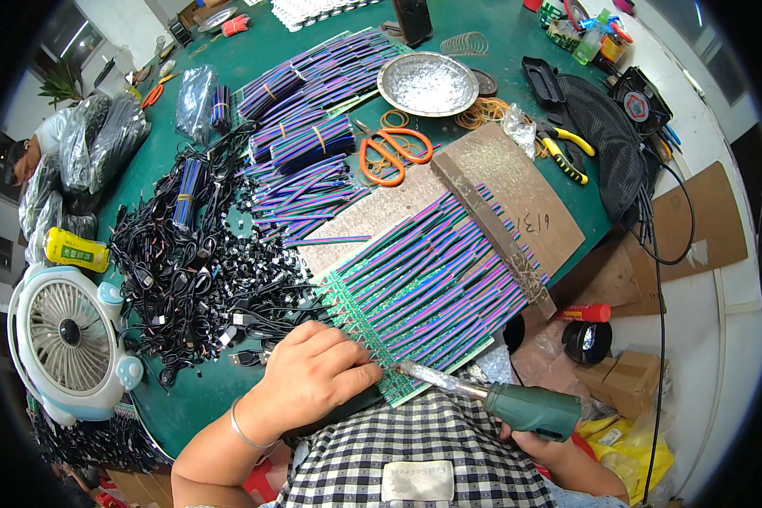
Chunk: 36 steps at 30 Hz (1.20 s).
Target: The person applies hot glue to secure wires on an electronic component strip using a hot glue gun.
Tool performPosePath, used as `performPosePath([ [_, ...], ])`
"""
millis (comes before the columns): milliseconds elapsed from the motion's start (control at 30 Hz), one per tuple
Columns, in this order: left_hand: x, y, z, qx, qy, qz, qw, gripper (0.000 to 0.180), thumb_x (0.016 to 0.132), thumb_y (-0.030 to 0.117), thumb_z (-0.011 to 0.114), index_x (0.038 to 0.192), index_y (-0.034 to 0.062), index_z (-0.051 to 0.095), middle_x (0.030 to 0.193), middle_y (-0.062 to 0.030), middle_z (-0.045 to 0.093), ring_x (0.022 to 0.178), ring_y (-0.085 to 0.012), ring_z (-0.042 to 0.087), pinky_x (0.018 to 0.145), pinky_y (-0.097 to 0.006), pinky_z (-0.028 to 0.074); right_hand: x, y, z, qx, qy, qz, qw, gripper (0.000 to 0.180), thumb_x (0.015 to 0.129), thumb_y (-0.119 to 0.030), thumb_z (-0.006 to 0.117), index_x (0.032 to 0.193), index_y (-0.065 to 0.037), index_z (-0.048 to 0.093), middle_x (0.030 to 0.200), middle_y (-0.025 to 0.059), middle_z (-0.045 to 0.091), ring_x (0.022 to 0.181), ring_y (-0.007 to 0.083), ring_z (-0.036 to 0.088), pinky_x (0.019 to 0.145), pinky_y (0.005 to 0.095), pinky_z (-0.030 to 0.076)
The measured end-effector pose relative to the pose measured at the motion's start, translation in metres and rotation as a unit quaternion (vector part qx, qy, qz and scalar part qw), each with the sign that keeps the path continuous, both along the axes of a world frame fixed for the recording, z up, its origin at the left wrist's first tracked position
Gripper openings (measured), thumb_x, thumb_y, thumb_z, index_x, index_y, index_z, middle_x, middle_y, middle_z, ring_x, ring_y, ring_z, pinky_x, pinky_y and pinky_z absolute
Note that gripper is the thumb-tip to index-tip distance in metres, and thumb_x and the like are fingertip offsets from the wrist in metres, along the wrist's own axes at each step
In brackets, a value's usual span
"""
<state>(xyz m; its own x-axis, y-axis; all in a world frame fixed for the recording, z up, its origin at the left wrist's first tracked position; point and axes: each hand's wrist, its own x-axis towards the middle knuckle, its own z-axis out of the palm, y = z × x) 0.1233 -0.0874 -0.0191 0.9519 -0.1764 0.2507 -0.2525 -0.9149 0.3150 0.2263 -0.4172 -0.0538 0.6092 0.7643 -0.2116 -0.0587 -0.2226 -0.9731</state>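
My right hand (529, 442) is wrapped round the handle of a green soldering gun (533, 411). Its metal barrel points left, and the tip meets the near edge of a green circuit board panel (347, 315). Beside that tip, my left hand (322, 371) is closed, with fingertips pressed together over the panel's edge; what they pinch is hidden. Rows of striped ribbon wires (432, 275) run from the panel to the upper right. A wooden bar (495, 233) lies across their far ends, on a brown board (538, 182).
Black cables (178, 288) with plugs heap up left of the panel, near a white fan (69, 334). Beyond lie orange-handled scissors (383, 173), a metal dish (428, 83) of silvery bits, bundled ribbon wires (313, 144) and yellow-black pliers (563, 152). A black cord (659, 356) hangs at right.
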Motion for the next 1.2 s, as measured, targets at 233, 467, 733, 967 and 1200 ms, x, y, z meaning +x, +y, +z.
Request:
performPosePath([
  [233,0.002,0.002,-0.001,-0.001,0.000,-0.007,1.000,0.016,0.071,0.018,0.060,0.086,0.0178,0.066,0.082,0.0051,0.058,0.075,-0.0116,0.055,0.071,-0.027,0.043,0.000,0.004,0.005,-0.004,0.033,-0.007,0.999,0.032,0.085,-0.018,0.064,0.105,0.005,0.058,0.086,0.0117,0.061,0.071,0.0164,0.059,0.067,0.0297,0.049],
  [467,-0.005,0.004,0.004,0.000,0.012,0.003,1.000,0.018,0.072,0.019,0.058,0.088,0.0180,0.065,0.085,0.0044,0.058,0.079,-0.0121,0.056,0.073,-0.027,0.042,0.003,0.018,0.010,0.041,0.103,-0.047,0.993,0.046,0.085,-0.029,0.064,0.113,0.007,0.054,0.082,0.0109,0.062,0.071,0.0174,0.059,0.066,0.0289,0.049],
  [733,-0.007,-0.008,-0.006,0.019,-0.032,-0.002,0.999,0.006,0.073,0.020,0.054,0.074,0.0137,0.055,0.076,0.0004,0.048,0.078,-0.0159,0.051,0.073,-0.029,0.040,0.009,0.026,0.008,0.100,0.051,-0.070,0.991,0.046,0.092,-0.031,0.053,0.120,0.006,0.051,0.089,0.0108,0.062,0.072,0.0177,0.055,0.070,0.0320,0.046],
  [967,-0.046,0.073,0.040,0.066,-0.105,0.254,0.959,0.017,0.069,0.006,0.063,0.085,0.0114,0.067,0.075,-0.0029,0.062,0.071,-0.0209,0.060,0.064,-0.038,0.046,0.010,0.027,0.001,0.088,0.043,-0.122,0.988,0.045,0.090,-0.031,0.056,0.116,0.005,0.054,0.091,0.0093,0.060,0.075,0.0170,0.055,0.071,0.0310,0.045],
  [1200,-0.116,0.187,0.016,0.100,-0.119,0.561,0.813,0.016,0.073,0.018,0.073,0.088,0.0119,0.070,0.079,-0.0057,0.063,0.080,-0.0251,0.059,0.072,-0.040,0.044,0.013,0.033,0.001,0.068,0.042,-0.122,0.989,0.042,0.091,-0.028,0.053,0.115,0.006,0.053,0.089,0.0105,0.059,0.075,0.0174,0.053,0.071,0.0300,0.044],
])
